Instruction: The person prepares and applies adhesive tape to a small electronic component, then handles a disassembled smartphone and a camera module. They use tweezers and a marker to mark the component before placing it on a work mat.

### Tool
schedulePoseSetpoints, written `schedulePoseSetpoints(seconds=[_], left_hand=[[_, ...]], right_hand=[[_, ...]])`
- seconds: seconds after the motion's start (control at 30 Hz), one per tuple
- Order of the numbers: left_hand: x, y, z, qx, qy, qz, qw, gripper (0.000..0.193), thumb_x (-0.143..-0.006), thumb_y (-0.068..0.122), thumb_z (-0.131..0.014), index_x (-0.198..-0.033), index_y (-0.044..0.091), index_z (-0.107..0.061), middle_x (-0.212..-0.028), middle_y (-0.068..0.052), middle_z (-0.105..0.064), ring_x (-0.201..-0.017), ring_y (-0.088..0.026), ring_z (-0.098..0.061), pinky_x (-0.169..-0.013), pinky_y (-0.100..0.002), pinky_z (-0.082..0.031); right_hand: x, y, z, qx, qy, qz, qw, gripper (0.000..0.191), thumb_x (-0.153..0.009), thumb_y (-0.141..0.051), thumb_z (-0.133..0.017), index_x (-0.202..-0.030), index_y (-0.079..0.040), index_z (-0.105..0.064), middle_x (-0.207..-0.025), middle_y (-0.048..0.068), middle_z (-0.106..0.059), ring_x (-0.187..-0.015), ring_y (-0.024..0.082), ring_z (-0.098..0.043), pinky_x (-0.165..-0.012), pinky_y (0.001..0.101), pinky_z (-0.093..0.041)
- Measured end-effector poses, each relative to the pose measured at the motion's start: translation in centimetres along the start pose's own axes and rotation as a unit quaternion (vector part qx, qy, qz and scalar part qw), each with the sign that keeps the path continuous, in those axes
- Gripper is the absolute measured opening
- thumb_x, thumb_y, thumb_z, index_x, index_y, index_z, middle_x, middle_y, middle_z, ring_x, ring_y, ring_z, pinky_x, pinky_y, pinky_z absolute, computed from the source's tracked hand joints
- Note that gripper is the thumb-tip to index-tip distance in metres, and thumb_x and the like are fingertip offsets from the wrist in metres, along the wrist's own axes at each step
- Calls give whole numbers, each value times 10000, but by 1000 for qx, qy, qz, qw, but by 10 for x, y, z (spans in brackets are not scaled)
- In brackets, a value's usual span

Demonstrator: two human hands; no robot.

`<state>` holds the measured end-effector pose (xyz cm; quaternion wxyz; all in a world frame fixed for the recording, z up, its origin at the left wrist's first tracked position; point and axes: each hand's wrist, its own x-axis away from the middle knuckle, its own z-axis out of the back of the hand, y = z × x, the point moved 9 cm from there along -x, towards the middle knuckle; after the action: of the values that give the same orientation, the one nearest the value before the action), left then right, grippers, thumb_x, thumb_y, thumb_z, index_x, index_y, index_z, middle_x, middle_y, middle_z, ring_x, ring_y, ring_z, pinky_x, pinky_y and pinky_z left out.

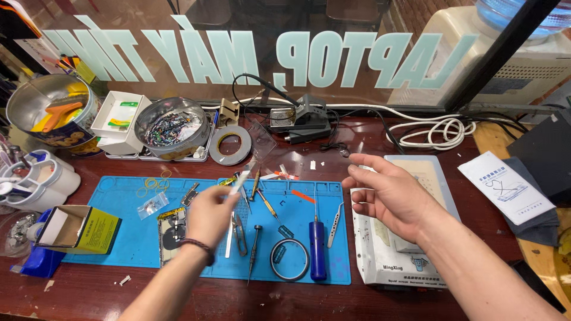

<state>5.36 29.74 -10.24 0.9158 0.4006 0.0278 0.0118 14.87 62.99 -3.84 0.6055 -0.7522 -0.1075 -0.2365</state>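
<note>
Left arm: I saw it stretched forward from the lower edge over the blue work mat point(119, 202), a dark band at the wrist.
Left hand point(209, 215): it was closed around the lower end of a thin white strip point(245, 176), which rose tilted up and to the right from the fingers.
Tools: just right of that hand, tweezers point(238, 229), a screwdriver point(253, 252), a grey ring point(289, 259) and a blue-handled tool point(317, 249) lay on the mat.
Right arm: it reached in from the lower right corner, above a white heating pad point(386, 261).
Right hand point(389, 196): I saw it released and empty, fingers loosely curled and pointing left.
Strip and right hand: they stood well apart, the strip's upper tip nearest to the right fingertips.
</note>
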Motion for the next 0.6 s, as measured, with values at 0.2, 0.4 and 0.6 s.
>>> schedulePoseSetpoints(seconds=[0.2,0.4,0.6], left_hand=[[-13,-205,91,-114,114,298,941,286,-833,324,-855,-1070,166,-839,-1026,-120,-791,-955,-286,-738,-883,-415,-558],[-8,-255,92,-158,77,389,904,291,-822,287,-851,-1076,145,-833,-1053,-143,-791,-952,-313,-750,-866,-452,-589],[-3,-198,84,-268,91,250,926,524,-883,441,-780,-1191,26,-691,-1164,-236,-706,-1081,-401,-683,-893,-520,-551]], right_hand=[[-23,26,-4,-24,-13,-40,999,507,-940,-208,-611,-1427,-89,-535,-977,75,-649,-756,125,-578,-662,291,-537],[-34,35,-17,-8,-18,-58,998,467,-940,-203,-621,-1387,-79,-574,-978,71,-649,-755,120,-579,-673,286,-547],[-33,35,-11,-17,-1,-59,998,412,-939,-207,-636,-1322,-58,-622,-953,65,-652,-742,119,-575,-659,282,-537]])
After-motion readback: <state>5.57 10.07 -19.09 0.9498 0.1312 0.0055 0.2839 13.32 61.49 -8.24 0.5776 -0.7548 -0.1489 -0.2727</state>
